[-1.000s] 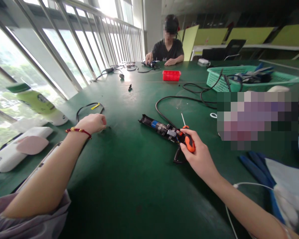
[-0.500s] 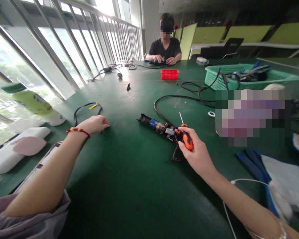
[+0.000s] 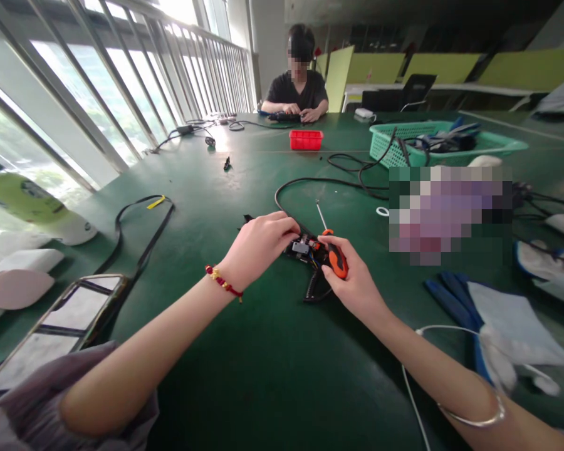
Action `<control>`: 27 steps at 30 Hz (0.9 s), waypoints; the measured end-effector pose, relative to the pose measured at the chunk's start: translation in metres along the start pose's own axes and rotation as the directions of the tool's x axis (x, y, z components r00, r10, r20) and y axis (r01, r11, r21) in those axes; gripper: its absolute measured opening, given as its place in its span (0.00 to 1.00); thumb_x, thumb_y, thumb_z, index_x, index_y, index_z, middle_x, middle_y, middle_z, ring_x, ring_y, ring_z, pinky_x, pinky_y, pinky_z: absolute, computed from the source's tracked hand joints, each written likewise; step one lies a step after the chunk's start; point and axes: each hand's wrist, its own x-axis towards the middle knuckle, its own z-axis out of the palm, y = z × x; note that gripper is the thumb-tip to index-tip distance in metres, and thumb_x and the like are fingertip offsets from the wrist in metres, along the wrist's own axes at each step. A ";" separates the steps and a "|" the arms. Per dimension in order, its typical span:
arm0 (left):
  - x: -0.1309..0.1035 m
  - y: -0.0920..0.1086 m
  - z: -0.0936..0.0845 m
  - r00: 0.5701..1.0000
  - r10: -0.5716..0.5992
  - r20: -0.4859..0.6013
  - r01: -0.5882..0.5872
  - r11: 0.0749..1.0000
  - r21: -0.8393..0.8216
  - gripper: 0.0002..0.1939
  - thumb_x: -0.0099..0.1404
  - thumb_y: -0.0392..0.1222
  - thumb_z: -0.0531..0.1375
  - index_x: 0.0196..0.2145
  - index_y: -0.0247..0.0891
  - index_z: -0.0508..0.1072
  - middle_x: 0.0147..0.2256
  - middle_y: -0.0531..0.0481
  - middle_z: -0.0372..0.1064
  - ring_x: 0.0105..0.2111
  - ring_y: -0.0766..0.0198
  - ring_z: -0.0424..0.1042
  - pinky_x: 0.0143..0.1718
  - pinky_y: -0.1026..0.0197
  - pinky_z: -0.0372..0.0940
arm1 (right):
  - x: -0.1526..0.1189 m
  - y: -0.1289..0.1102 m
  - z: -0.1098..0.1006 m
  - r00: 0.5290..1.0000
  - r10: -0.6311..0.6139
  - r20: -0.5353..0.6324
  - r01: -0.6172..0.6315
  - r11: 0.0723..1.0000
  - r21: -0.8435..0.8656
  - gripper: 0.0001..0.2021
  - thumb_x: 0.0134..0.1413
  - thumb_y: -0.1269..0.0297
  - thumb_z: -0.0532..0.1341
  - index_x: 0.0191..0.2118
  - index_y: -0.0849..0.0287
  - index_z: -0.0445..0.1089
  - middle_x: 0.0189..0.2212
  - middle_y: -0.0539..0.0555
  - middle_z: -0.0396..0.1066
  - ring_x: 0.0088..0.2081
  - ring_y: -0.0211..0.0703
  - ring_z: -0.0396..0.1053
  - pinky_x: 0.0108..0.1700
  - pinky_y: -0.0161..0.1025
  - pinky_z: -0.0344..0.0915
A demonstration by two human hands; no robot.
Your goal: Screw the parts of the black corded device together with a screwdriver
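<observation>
Both hands meet over the opened black tool [image 3: 301,248], which lies on the green surface [image 3: 244,376] in front of the wearer. Its long axis runs slantwise, the partly hidden far end pointing left and slightly away, the other end toward the right hand [image 3: 352,279]. That hand has its fingers curled around the orange-and-black screwdriver [image 3: 338,260], whose shaft points away and a little left. Left hand [image 3: 263,241] reaches across the tool's middle, palm down, thumb and fingers drawn together at the exposed inner parts (whether they pinch anything, I cannot tell). A ribbed black piece [image 3: 311,287] sticks out on the tool's near side, and the black cable [image 3: 310,180] curves beyond it toward the green basket [image 3: 380,149]. Farther off stand a red box [image 3: 305,141] and, to its left, a small black part [image 3: 227,164]. A black strap [image 3: 153,241] with a yellow tag [image 3: 156,202] lies left of the hands; blue-and-white gloves [image 3: 455,300] lie to the right. Across the surface, a person [image 3: 297,91] handles a dark object [image 3: 284,117].
</observation>
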 end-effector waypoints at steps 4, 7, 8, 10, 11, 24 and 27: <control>0.001 -0.002 0.005 1.000 0.014 0.010 -0.014 1.000 -0.016 0.09 0.65 0.38 0.52 0.33 0.38 0.72 0.35 0.51 0.72 0.33 0.65 0.71 0.34 0.64 0.62 | 0.000 -0.002 -0.001 1.000 0.006 -0.001 -0.006 1.000 0.009 0.23 0.48 0.71 0.55 0.53 0.55 0.60 0.44 0.54 0.69 0.44 0.42 0.70 0.50 0.41 0.64; 0.001 -0.004 0.010 0.998 -0.055 0.002 0.055 0.997 -0.055 0.07 0.63 0.38 0.54 0.32 0.38 0.71 0.33 0.51 0.73 0.31 0.65 0.71 0.33 0.65 0.62 | -0.001 -0.004 -0.001 1.000 0.008 -0.003 -0.008 1.000 0.025 0.22 0.48 0.71 0.55 0.52 0.56 0.61 0.45 0.54 0.69 0.45 0.42 0.70 0.51 0.41 0.63; 0.002 -0.005 0.011 0.996 -0.085 0.003 0.085 0.994 -0.073 0.06 0.63 0.38 0.54 0.32 0.38 0.71 0.32 0.51 0.73 0.31 0.65 0.71 0.33 0.65 0.63 | -0.001 -0.005 -0.001 1.000 0.008 -0.006 -0.008 1.000 0.025 0.22 0.48 0.71 0.55 0.52 0.56 0.61 0.45 0.54 0.69 0.45 0.43 0.70 0.51 0.41 0.63; 0.003 -0.007 0.013 0.991 -0.132 0.011 0.133 0.984 -0.115 0.06 0.62 0.38 0.55 0.32 0.37 0.72 0.30 0.51 0.73 0.30 0.65 0.71 0.33 0.65 0.63 | -0.001 -0.006 -0.001 1.000 0.007 -0.008 -0.007 1.000 0.017 0.22 0.48 0.71 0.56 0.52 0.56 0.61 0.45 0.54 0.69 0.45 0.43 0.70 0.50 0.41 0.63; 0.003 -0.008 0.014 0.989 -0.147 0.015 0.148 0.979 -0.140 0.06 0.61 0.38 0.55 0.31 0.37 0.72 0.30 0.51 0.73 0.29 0.66 0.71 0.32 0.65 0.63 | -0.001 -0.006 -0.001 1.000 0.007 -0.008 -0.007 1.000 0.014 0.22 0.48 0.71 0.56 0.52 0.56 0.61 0.45 0.54 0.69 0.44 0.43 0.70 0.50 0.41 0.64; 0.006 0.000 0.014 0.987 -0.158 0.020 0.159 0.974 -0.162 0.06 0.60 0.37 0.55 0.30 0.37 0.72 0.29 0.52 0.74 0.28 0.66 0.71 0.30 0.66 0.62 | -0.001 -0.004 -0.002 1.000 0.011 -0.007 -0.011 1.000 0.003 0.23 0.47 0.70 0.56 0.52 0.55 0.61 0.44 0.55 0.70 0.44 0.44 0.70 0.50 0.42 0.64; 0.006 0.000 0.015 0.986 -0.166 0.020 0.167 0.978 -0.125 0.06 0.60 0.38 0.55 0.31 0.37 0.72 0.29 0.52 0.74 0.29 0.65 0.71 0.30 0.65 0.61 | 0.000 -0.003 -0.002 1.000 0.008 -0.008 -0.008 1.000 0.011 0.23 0.47 0.70 0.56 0.52 0.55 0.61 0.45 0.55 0.70 0.43 0.44 0.70 0.50 0.42 0.64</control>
